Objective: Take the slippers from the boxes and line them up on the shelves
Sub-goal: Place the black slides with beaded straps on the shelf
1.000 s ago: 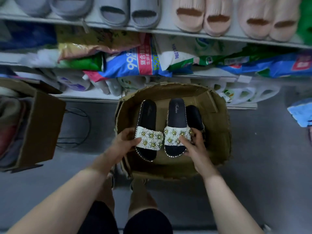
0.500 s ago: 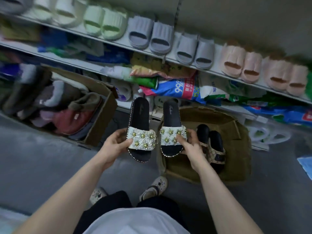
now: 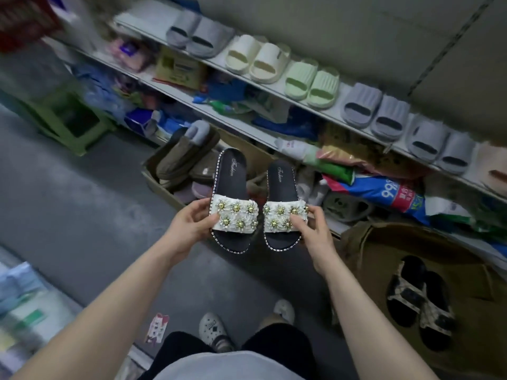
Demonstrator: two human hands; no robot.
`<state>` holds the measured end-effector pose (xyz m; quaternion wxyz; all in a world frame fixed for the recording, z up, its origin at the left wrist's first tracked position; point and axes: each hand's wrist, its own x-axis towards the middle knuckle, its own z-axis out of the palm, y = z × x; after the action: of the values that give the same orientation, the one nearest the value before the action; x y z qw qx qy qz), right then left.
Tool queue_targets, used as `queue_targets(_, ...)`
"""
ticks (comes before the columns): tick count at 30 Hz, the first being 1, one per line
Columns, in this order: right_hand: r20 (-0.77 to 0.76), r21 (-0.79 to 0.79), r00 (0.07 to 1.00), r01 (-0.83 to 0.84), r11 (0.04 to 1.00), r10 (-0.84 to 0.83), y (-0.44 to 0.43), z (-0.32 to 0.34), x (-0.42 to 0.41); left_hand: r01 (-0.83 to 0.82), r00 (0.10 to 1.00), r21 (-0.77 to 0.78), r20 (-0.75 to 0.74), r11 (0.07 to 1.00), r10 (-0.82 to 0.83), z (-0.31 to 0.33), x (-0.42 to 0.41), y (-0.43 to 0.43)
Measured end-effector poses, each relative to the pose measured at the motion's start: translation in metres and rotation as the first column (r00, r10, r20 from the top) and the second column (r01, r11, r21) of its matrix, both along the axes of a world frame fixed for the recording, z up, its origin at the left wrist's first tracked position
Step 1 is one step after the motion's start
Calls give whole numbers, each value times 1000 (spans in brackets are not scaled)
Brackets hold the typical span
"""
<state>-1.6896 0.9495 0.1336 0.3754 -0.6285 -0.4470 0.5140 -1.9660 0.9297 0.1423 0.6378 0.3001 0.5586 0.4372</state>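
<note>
Above grey floor (image 3: 82, 201) we hold 2 black slippers with white flower-beaded straps (image 3: 233, 185): left hand (image 3: 189, 229) pinches 1 strap, right hand (image 3: 315, 237) other. 2 more black slippers (image 3: 419, 300) lie in brown cardboard box (image 3: 365, 259); 10 grey, cream, green foam slides (image 3: 310, 78) line white shelf (image 3: 145, 28).

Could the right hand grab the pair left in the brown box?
Probably not yet: the right hand grips a flowered slipper. The box is open, nothing covering the pair.

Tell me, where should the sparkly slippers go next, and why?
Probably raise them toward the top shelf. The left hand and right hand hold the flowered slippers, one each, clear of the box, and other pairs stand there in a row.
</note>
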Motion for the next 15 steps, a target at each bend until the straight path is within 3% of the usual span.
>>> queue_targets(15, 7, 68, 981, -193, 979, 192, 151, 11, -214, -265, 964, 17, 31, 964, 265, 6, -203, 90)
